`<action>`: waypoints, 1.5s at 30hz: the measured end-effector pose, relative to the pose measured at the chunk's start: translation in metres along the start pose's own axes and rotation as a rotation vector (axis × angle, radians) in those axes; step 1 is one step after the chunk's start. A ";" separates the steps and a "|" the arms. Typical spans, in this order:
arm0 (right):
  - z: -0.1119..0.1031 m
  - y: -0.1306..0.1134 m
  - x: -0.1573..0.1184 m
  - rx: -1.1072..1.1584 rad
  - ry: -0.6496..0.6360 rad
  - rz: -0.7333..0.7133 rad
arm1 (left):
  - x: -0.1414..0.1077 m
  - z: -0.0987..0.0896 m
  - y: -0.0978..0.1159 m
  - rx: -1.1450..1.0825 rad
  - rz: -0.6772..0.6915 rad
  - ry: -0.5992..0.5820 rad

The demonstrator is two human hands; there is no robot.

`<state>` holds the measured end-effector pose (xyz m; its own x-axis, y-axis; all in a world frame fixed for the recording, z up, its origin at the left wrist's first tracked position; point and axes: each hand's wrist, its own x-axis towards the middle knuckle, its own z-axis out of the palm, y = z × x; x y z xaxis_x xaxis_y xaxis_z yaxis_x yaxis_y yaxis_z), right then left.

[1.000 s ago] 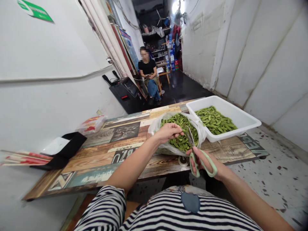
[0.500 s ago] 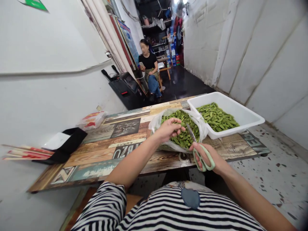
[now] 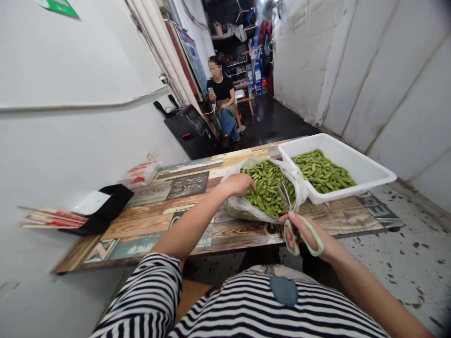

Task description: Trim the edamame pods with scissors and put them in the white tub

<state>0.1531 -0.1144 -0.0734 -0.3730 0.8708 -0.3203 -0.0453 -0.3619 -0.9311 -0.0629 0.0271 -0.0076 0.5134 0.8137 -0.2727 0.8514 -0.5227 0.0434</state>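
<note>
My right hand (image 3: pixel 299 229) grips a pair of scissors (image 3: pixel 311 238) with pale green handles. Their blades stand apart, pointing up over the near right of a clear plastic bag (image 3: pixel 235 205) full of green edamame pods (image 3: pixel 271 176). At the bag's left side, my left hand (image 3: pixel 241 184) reaches in, its curled fingers down at the pods. What those fingertips pinch, if anything, is hidden. Right of the bag and against it stands a white plastic tub (image 3: pixel 369 177), with more edamame pods (image 3: pixel 326 171) heaped in its left part.
All this rests on a wood-patterned table (image 3: pixel 141 216). At its left end are a black holder (image 3: pixel 114 199) with chopsticks (image 3: pixel 56 219) and a red-and-white plastic packet (image 3: pixel 139 174). Beyond the table a person (image 3: pixel 222 91) sits holding a phone, beside a black case (image 3: pixel 192 129).
My left hand has lowered from above the bag into the pods at its left side, fingers curling down. The scissors' blades have spread apart. The view has shifted slightly.
</note>
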 end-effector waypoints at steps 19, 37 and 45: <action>-0.001 0.001 0.013 -0.247 0.077 -0.087 | -0.002 0.002 0.036 -0.533 0.248 0.135; 0.007 -0.012 0.000 -0.216 0.070 -0.071 | 0.004 0.019 0.048 -1.564 0.068 0.037; 0.008 -0.012 -0.003 -0.241 0.069 -0.087 | 0.004 0.016 0.054 -1.680 0.002 0.104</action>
<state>0.1473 -0.1147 -0.0597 -0.3132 0.9186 -0.2407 0.1505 -0.2023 -0.9677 -0.0168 -0.0018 -0.0217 0.4604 0.8615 -0.2141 -0.0213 0.2519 0.9675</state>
